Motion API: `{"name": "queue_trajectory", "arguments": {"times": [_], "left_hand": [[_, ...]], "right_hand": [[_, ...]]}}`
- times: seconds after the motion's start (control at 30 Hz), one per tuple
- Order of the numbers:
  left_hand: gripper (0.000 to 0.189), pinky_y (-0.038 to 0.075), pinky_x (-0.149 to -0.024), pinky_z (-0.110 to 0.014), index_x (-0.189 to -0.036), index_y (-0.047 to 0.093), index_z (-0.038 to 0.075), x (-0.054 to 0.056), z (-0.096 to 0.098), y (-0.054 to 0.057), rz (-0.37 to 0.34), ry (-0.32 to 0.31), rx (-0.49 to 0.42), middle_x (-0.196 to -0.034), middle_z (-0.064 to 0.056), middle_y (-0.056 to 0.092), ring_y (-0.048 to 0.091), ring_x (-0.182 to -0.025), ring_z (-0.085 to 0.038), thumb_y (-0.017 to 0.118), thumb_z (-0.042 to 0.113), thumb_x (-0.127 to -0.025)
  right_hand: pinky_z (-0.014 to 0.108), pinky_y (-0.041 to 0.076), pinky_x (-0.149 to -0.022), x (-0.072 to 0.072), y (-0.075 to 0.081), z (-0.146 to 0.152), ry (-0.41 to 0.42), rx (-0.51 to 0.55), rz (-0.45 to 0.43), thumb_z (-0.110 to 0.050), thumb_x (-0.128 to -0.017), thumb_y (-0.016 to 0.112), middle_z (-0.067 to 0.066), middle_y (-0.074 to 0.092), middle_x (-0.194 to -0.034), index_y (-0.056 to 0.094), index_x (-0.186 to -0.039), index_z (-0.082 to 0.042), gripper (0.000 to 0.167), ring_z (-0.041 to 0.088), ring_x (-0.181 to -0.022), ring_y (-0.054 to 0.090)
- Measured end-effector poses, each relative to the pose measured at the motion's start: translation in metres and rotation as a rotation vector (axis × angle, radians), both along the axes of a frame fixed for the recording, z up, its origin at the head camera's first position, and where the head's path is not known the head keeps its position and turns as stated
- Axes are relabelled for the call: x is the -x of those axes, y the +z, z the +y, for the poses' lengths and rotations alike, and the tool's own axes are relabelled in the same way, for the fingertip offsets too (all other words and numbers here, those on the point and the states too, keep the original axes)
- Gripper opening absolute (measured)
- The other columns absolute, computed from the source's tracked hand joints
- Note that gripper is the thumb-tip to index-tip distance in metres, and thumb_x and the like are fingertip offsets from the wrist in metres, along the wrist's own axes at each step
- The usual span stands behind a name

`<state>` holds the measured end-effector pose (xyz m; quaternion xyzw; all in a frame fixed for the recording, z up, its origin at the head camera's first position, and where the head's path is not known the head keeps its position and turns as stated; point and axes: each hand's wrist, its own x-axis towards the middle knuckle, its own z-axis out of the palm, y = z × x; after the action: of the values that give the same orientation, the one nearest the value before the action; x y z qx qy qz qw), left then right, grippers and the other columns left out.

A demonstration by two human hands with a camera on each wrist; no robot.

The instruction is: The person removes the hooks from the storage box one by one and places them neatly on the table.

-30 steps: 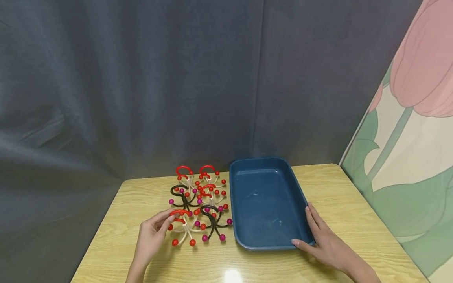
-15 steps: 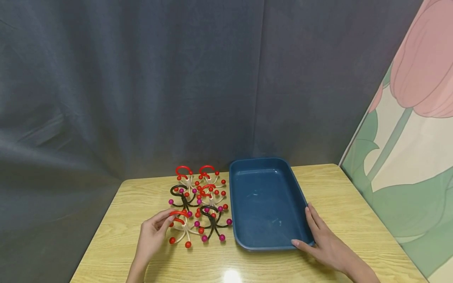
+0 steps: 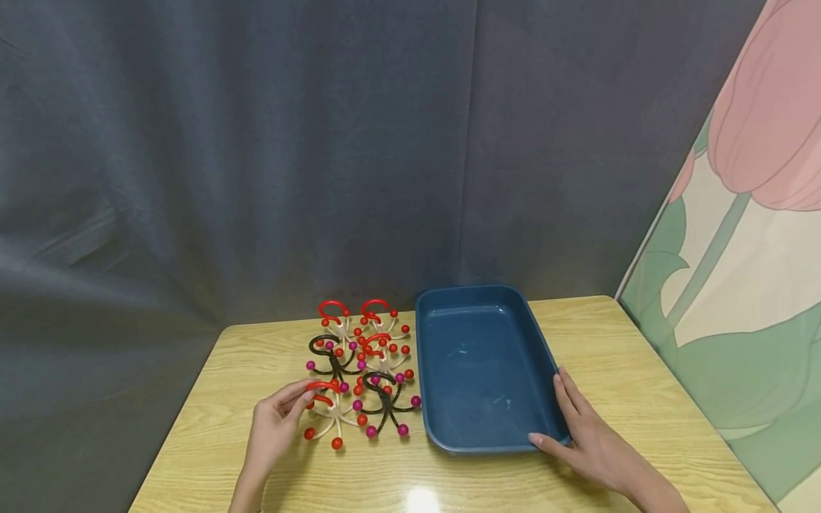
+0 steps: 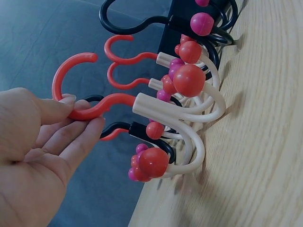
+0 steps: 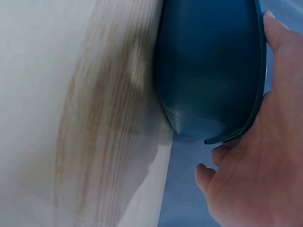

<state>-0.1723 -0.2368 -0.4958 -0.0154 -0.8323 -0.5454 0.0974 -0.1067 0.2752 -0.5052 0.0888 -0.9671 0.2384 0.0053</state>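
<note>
My left hand pinches the red curved top of a white multi-prong hook between thumb and fingers. This hook has red balls on its prong tips and stands upright, prongs down, at the near left of a group of similar hooks. Right beside it is a black hook with magenta balls. My right hand rests at the near right corner of a blue tray, thumb on the near rim and fingers stretched along the outer right side. In the right wrist view, the tray's outer wall shows beside the palm.
Behind these stand another black hook and several white hooks with red tops, one white hook at the back left. The wooden table meets a dark curtain at its back edge. A flower-patterned curtain hangs on the right.
The pinched hook has turned, its near red balls shifting a little to the left. My left hand has barely moved, and the right hand and tray stay put.
</note>
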Motion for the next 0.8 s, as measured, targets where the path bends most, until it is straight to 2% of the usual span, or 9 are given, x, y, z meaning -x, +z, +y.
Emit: {"name": "queue_trajectory", "arguments": {"times": [0.07,0.13,0.27,0.43,0.57,0.63,0.7,0.8], "left_hand": [[0.027,0.053,-0.061,-0.022,-0.124,0.077,0.004,-0.001,-0.001,0.001,0.006,0.000,-0.006,-0.113,-0.016,0.081,0.077,-0.091,-0.002,0.073,0.010,-0.099],[0.025,0.058,-0.071,-0.020,-0.123,0.078,0.006,-0.003,-0.001,0.001,0.013,-0.002,-0.008,-0.114,-0.015,0.081,0.077,-0.093,-0.002,0.073,0.011,-0.099],[0.025,0.059,-0.082,-0.016,-0.123,0.078,0.008,-0.003,-0.001,0.000,0.010,-0.005,-0.015,-0.117,-0.013,0.080,0.076,-0.095,0.001,0.073,0.010,-0.099],[0.027,0.059,-0.082,-0.016,-0.125,0.077,0.008,-0.002,-0.001,-0.001,-0.005,-0.012,-0.031,-0.119,-0.013,0.080,0.077,-0.098,-0.003,0.073,0.010,-0.099],[0.037,0.059,-0.087,-0.017,-0.133,0.073,0.009,-0.004,-0.001,0.002,-0.023,-0.049,-0.026,-0.128,-0.013,0.076,0.076,-0.107,-0.007,0.076,0.012,-0.097],[0.044,0.058,-0.094,-0.019,-0.138,0.069,0.009,-0.006,-0.005,0.006,-0.010,-0.081,0.010,-0.135,-0.014,0.073,0.074,-0.113,-0.006,0.078,0.015,-0.096],[0.049,0.058,-0.098,-0.022,-0.142,0.065,0.008,-0.008,-0.014,0.012,0.033,-0.117,0.067,-0.140,-0.015,0.070,0.069,-0.119,-0.001,0.079,0.018,-0.096],[0.051,0.057,-0.102,-0.026,-0.145,0.062,0.008,-0.005,-0.029,0.026,0.133,-0.122,0.222,-0.142,-0.013,0.069,0.065,-0.125,-0.001,0.077,0.022,-0.098]], "right_hand": [[0.067,0.041,-0.112,0.001,0.000,0.000,0.006,0.006,0.005,-0.064,-0.096,0.066,0.020,0.000,-0.178,0.005,-0.169,-0.001,0.113,0.053,-0.155,0.029],[0.068,0.040,-0.112,0.001,0.000,-0.001,0.007,0.011,0.004,-0.064,-0.097,0.065,0.021,0.000,-0.178,0.004,-0.168,-0.001,0.113,0.054,-0.154,0.030],[0.067,0.040,-0.112,0.000,0.000,-0.001,-0.004,-0.002,-0.003,-0.065,-0.096,0.065,0.019,0.000,-0.178,0.004,-0.169,-0.002,0.113,0.053,-0.155,0.030],[0.064,0.042,-0.111,0.001,-0.001,0.001,-0.002,-0.011,0.008,-0.064,-0.096,0.066,0.018,0.000,-0.179,0.005,-0.169,-0.003,0.113,0.051,-0.155,0.031],[0.066,0.042,-0.110,0.001,0.002,0.007,0.024,0.035,-0.018,-0.058,-0.097,0.069,0.019,-0.007,-0.178,-0.005,-0.169,-0.007,0.115,0.054,-0.156,0.026],[0.070,0.042,-0.109,0.001,0.009,0.012,0.030,0.090,-0.039,-0.053,-0.098,0.070,0.022,-0.010,-0.177,-0.011,-0.169,-0.010,0.115,0.059,-0.154,0.025],[0.076,0.041,-0.105,0.002,0.019,0.016,0.025,0.145,-0.030,-0.047,-0.099,0.071,0.028,-0.005,-0.174,-0.014,-0.168,-0.012,0.115,0.062,-0.151,0.026],[0.074,0.042,-0.100,0.008,0.038,0.022,-0.019,0.192,0.067,-0.039,-0.098,0.075,0.034,0.017,-0.166,-0.007,-0.169,-0.008,0.113,0.060,-0.144,0.036]]}}
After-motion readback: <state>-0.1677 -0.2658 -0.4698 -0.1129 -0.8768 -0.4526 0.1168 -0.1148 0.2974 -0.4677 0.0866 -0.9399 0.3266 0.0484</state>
